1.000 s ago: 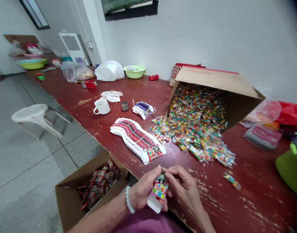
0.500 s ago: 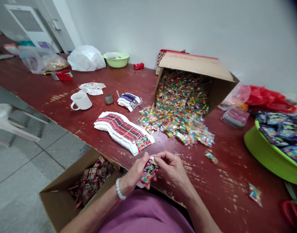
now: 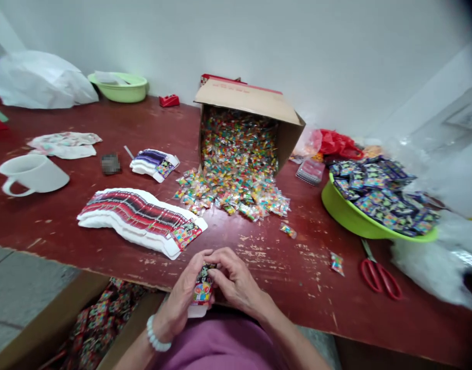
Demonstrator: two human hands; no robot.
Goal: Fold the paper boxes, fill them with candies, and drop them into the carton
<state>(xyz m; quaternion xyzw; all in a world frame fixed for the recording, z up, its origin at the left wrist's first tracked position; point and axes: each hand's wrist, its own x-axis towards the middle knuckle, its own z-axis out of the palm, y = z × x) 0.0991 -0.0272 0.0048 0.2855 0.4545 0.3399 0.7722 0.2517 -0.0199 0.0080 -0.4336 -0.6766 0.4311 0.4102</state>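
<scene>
Close to the table's front edge, my left hand (image 3: 182, 290) is wrapped around a small red printed candy box (image 3: 202, 288), whose white flap hangs at the lower end. The fingers of my right hand (image 3: 234, 280) are closed on the top end of the same box, with the thumb against its upper edge. Just beyond my hands lies a long fanned row of flat red boxes (image 3: 143, 218) with white sides. Behind it, small clear candy packets (image 3: 236, 192) spill from a tipped cardboard box (image 3: 251, 97).
On the right are a green basin (image 3: 346, 218) of dark packets, red-handled scissors (image 3: 380, 277) and two loose candy packets. A white mug (image 3: 33, 174), a cloth (image 3: 66, 144) and purple flat boxes (image 3: 153, 163) lie left. Below the edge stands a carton of red boxes (image 3: 101, 318).
My view has swung to the right, bringing the scissors and whole basin in. My right fingers have moved further over the top of the candy box, which now sits more upright.
</scene>
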